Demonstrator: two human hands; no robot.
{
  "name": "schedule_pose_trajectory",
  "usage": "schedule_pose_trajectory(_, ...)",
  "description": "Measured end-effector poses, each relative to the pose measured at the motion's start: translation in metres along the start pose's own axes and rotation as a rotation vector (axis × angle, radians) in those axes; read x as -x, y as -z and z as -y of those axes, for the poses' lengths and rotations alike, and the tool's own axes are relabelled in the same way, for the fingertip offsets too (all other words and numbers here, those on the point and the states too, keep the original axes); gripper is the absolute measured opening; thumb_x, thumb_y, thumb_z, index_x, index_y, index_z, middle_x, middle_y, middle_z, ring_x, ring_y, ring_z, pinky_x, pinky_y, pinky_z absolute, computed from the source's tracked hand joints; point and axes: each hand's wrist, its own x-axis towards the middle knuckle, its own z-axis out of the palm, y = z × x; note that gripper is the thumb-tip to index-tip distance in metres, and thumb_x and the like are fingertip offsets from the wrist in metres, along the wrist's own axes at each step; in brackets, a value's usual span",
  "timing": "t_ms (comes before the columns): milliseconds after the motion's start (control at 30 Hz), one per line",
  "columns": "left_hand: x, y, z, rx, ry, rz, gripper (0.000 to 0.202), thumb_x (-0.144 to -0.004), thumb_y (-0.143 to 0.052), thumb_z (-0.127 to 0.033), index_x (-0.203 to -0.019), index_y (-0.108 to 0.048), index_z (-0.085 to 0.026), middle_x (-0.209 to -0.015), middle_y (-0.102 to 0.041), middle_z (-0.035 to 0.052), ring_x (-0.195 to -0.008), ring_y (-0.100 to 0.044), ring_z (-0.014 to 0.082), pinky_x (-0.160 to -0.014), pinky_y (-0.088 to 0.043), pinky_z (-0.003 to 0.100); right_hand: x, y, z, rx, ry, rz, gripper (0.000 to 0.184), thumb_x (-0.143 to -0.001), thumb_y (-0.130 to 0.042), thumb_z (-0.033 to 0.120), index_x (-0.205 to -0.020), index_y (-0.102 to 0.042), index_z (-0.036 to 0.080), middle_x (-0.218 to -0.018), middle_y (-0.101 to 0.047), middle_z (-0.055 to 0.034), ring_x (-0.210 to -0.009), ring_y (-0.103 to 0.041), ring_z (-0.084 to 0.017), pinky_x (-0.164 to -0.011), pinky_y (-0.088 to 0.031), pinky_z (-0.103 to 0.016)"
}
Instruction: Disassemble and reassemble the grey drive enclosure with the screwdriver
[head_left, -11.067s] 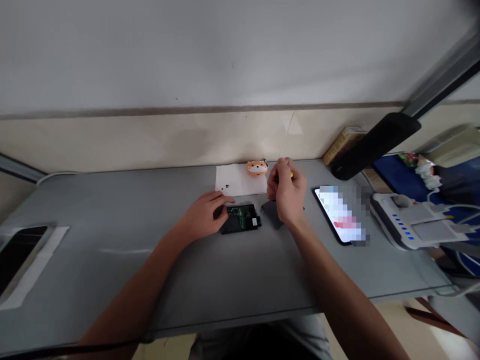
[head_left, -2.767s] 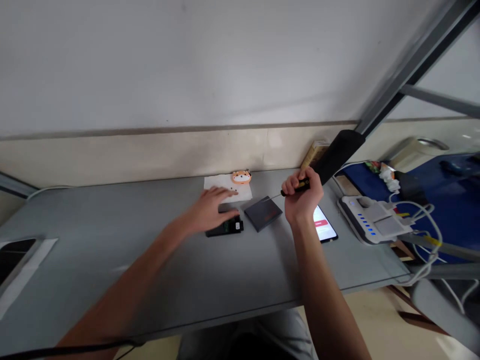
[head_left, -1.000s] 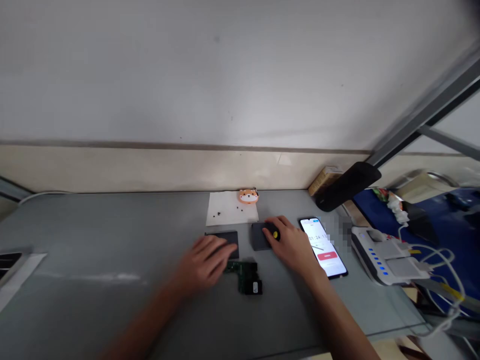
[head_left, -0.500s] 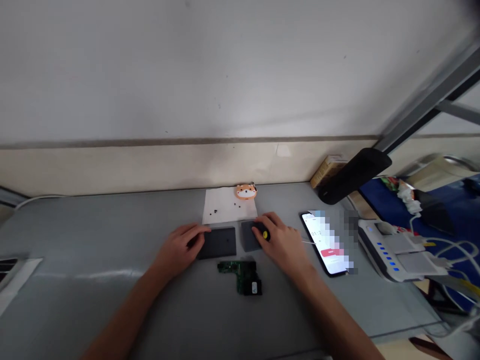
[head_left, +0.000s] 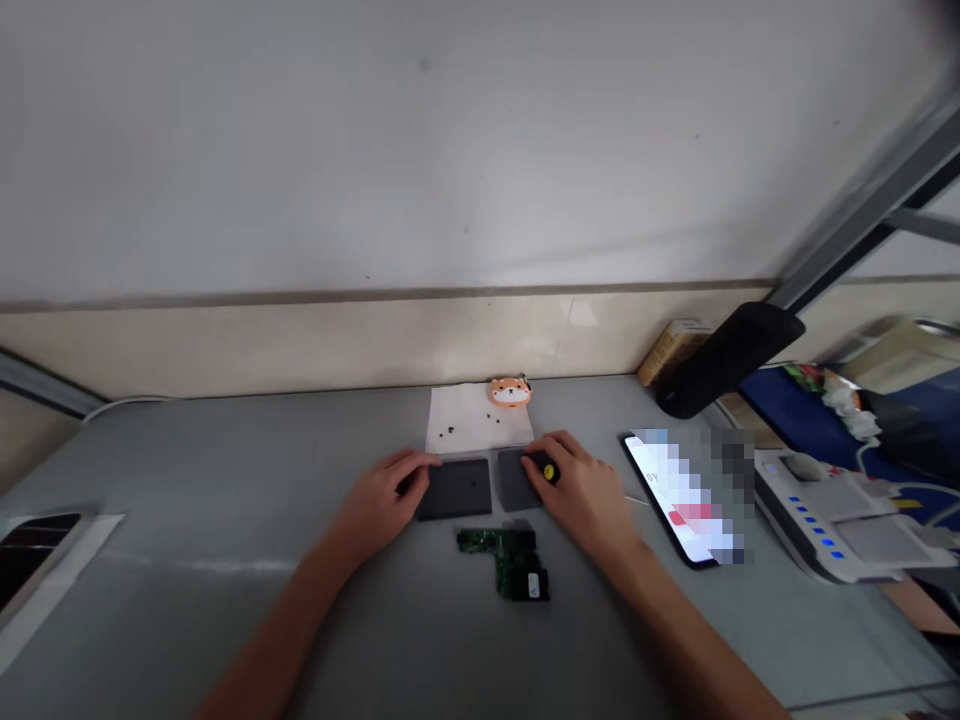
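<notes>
Head view: a flat, matte, dark-grey left cover [head_left: 456, 488] and right cover [head_left: 514, 482] are laid side by side on the grey table [head_left: 225, 520]. The first is touched by the spread left hand [head_left: 375, 500], the second by the right hand [head_left: 589, 497], which is curled around a yellow-capped screwdriver [head_left: 550, 472].

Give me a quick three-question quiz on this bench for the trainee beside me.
1. True or false: the green circuit board lies nearer the person than the left dark panel.
2. What lies on the white paper? A. small dark screws; B. a phone; C. the circuit board.
3. Fill in: the yellow-tipped screwdriver sits under the fingers of the ____ hand.
Key: 1 true; 2 A; 3 the right hand.
</notes>
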Motion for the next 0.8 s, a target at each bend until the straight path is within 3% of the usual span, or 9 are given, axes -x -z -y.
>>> schedule_pose_trajectory(633, 0.0004, -0.0075, -0.0012, 0.012, 0.093, -0.015, 0.034, -0.098, -0.038, -0.027, -0.109, -0.070, -0.022, -0.111, -0.078, 0.0066, -0.100, -0.074, 0.0214, -0.092, -0.058, 0.034, -0.0005, 0.0091, 0.0091, -0.026, -0.105, 0.017, 0.026, -0.101, -0.051, 0.036, -0.104, -0.076, 0.028, -0.119, -0.075, -0.0032, -0.090, -0.073, -0.022, -0.069, -0.045, -0.032)
schedule_pose_trajectory(800, -0.0006, -0.0021, -0.0024, 0.020, 0.128, 0.071, 0.034, -0.095, -0.036, -0.021, -0.104, -0.069, -0.022, -0.096, -0.076, 0.0035, -0.087, -0.072, 0.0192, -0.086, -0.057, 0.033, -0.0003, 0.0100, 0.0072, -0.037, -0.113, 0.028, 0.025, -0.101, -0.052, 0.034, -0.105, -0.075, 0.027, -0.119, -0.075, -0.0028, -0.091, -0.072, -0.022, -0.069, -0.045, -0.031)
